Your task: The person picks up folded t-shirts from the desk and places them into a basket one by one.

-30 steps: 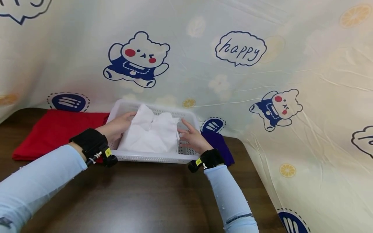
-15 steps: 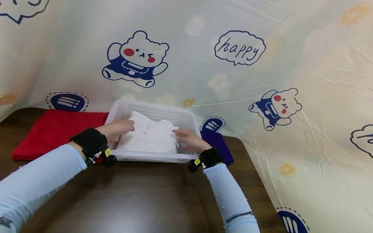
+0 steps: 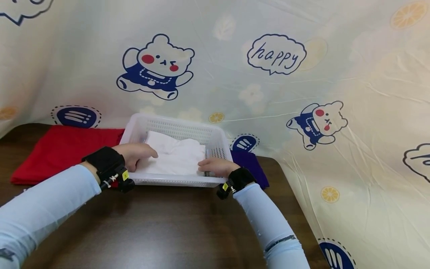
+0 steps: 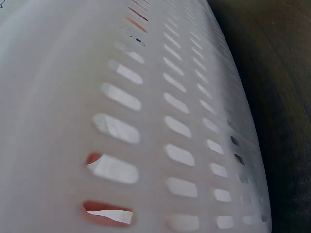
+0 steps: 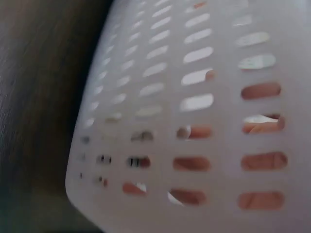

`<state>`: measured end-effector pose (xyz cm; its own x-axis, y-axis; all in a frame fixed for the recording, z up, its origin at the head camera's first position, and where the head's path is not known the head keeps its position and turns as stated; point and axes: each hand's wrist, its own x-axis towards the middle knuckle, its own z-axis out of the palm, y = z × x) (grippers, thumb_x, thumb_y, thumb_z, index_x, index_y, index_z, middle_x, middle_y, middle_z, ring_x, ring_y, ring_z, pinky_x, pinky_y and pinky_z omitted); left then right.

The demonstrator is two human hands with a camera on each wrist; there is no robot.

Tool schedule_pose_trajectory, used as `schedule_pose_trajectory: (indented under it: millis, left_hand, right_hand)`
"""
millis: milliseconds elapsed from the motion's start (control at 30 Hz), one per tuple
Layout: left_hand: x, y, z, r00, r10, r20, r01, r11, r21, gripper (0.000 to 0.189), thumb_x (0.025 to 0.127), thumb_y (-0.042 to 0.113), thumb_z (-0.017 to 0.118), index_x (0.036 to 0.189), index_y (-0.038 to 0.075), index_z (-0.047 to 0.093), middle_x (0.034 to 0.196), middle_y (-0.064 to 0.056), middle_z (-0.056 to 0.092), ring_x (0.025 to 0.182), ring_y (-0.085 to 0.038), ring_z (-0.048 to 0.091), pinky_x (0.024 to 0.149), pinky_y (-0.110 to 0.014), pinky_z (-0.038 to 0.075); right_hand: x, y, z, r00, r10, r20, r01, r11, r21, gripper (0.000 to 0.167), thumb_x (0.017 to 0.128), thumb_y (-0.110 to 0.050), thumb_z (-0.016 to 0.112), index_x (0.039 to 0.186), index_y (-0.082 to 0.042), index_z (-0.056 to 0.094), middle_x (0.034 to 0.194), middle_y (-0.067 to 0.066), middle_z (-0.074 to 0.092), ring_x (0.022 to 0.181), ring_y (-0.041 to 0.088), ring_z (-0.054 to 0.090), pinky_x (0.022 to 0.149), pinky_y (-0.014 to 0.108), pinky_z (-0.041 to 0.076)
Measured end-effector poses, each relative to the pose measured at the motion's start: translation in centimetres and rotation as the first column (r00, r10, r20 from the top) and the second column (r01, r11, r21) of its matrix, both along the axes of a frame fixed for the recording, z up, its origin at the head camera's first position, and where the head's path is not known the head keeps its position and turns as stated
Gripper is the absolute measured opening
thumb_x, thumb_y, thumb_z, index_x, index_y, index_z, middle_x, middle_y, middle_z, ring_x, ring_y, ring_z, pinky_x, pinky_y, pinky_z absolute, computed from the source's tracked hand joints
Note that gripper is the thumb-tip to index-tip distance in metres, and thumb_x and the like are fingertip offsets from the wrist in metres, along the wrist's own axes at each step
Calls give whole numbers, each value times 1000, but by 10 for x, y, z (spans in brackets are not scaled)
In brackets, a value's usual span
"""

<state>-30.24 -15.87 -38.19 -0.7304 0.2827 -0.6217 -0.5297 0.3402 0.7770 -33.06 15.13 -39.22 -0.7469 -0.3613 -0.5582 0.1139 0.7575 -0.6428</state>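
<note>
Left hand (image 3: 138,153) and right hand (image 3: 216,166) flank the cloth (image 3: 176,157) in the basket (image 3: 178,181), near the surface's (image 3: 174,224) far edge. Whether they grip it, I cannot tell.

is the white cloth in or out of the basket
In: the white cloth lies inside the basket, and white shows through its perforated wall in both wrist views.

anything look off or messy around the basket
Nothing looks spilled or damaged. At most slightly untidy: the white cloth sits off-centre in the white basket, nearer its left side, and its far edge looks wavy rather than straight.
</note>
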Motion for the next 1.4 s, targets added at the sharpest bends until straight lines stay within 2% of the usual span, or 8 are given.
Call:
schedule_pose_trajectory:
  millis: [100,233,333,500,933,1033,1233,1400]
  left_hand:
    - [-1,0,-2,999,-34,5,34,999,15,82,103,19,50,156,-9,-6,159,-36,-8,145,-49,5,116,-68,17]
    - [-1,-1,-3,997,-78,-15,78,997,2,82,103,21,49,155,-11,-5,158,-37,-6,144,-49,8,115,-68,21]
    - [0,-1,-2,996,-79,-28,79,997,-2,81,103,21,50,155,-11,-4,157,-38,-2,141,-49,12,115,-65,25]
    - [0,-1,-1,998,-58,-15,59,998,34,82,103,19,49,155,-11,-7,158,-37,-4,141,-48,10,116,-64,25]
    - [0,1,-5,995,-90,-48,91,996,8,78,104,21,47,154,-14,-1,157,-40,0,142,-52,12,112,-67,27]
    - [-1,1,-4,994,-91,-56,91,996,-10,78,104,22,47,154,-14,0,157,-40,0,142,-53,12,112,-68,27]
    - [-2,2,-7,998,-53,-37,52,998,-28,84,101,22,55,156,-11,1,157,-37,4,139,-51,18,112,-68,28]
    - [-1,1,-6,998,-51,-44,49,998,-40,83,101,23,56,156,-9,3,158,-35,2,138,-50,16,113,-68,28]
  right_hand:
    - [1,0,10,997,-14,75,15,1000,-10,54,103,-27,59,152,-7,46,158,12,41,145,29,38,116,54,34]
    - [-5,-2,24,981,-109,162,124,988,-90,57,105,-23,55,156,-4,35,161,17,34,147,36,34,116,56,34]
    - [-13,-6,31,975,-146,165,168,978,-126,59,106,-20,54,158,-6,31,162,17,32,147,36,33,115,56,35]
    - [-27,-17,38,983,-123,135,135,987,-88,59,106,-21,54,159,-12,31,163,13,30,148,36,33,114,57,36]
    - [-48,-36,26,975,-196,101,197,980,-3,66,105,-23,57,158,0,25,165,15,25,152,30,25,109,45,45]
    - [-51,-36,25,976,-196,92,197,980,-6,60,104,-19,58,155,1,33,163,15,30,150,29,29,108,43,46]
    - [-55,-32,20,966,-227,120,232,972,-31,53,98,-11,64,147,1,46,157,20,37,133,42,49,101,48,52]
    - [-55,-35,19,959,-253,127,265,961,-83,60,101,-20,61,154,-3,38,164,21,23,135,53,43,96,58,52]
